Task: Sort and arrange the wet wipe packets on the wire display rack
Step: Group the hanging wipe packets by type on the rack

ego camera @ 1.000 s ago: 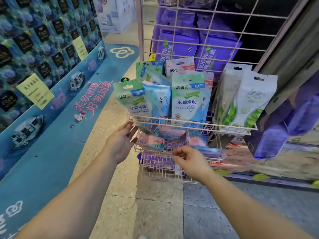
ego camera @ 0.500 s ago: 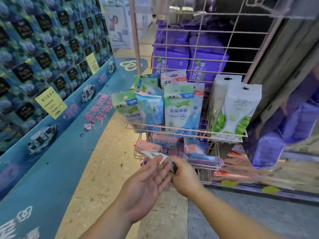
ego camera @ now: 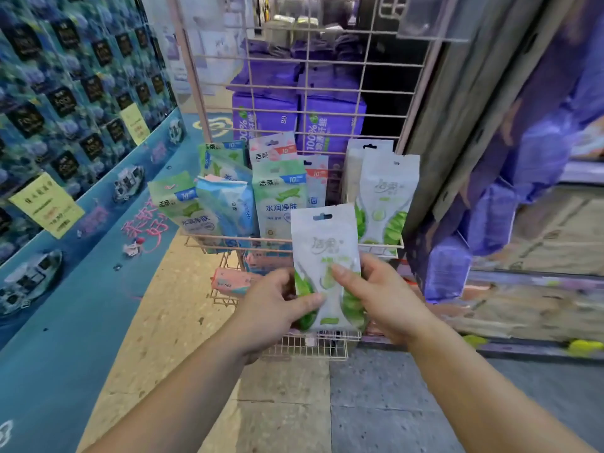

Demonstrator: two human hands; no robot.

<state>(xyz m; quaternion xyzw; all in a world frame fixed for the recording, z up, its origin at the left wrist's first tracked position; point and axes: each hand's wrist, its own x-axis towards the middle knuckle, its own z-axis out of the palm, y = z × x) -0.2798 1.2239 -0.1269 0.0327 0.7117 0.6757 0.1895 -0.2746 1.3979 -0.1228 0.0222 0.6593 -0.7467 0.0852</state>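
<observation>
A white wet wipe packet with green leaves (ego camera: pixel 325 256) stands upright in front of the pink wire rack (ego camera: pixel 304 93). My left hand (ego camera: pixel 273 308) grips its lower left edge, thumb on the front. My right hand (ego camera: pixel 380 295) grips its lower right edge, thumb on the front too. Behind it, the upper basket (ego camera: pixel 380 246) holds several green, blue and pink packets (ego camera: pixel 281 197) on the left. Two matching white-and-green packets (ego camera: pixel 387 194) stand at its right end. A pink packet (ego camera: pixel 228 282) lies in the lower basket (ego camera: pixel 307 349).
Purple tissue packs (ego camera: pixel 264 122) are stacked behind the rack's grid. A blue patterned display wall (ego camera: pixel 65 125) runs along the left. More purple packs (ego camera: pixel 490 220) and a cardboard box (ego camera: pixel 539 237) sit to the right. Tiled floor (ego camera: pixel 294 413) lies below.
Both hands have lifted a white-and-green packet up from the lower basket. They now hold it upright in front of the upper basket. The view has moved closer to the rack.
</observation>
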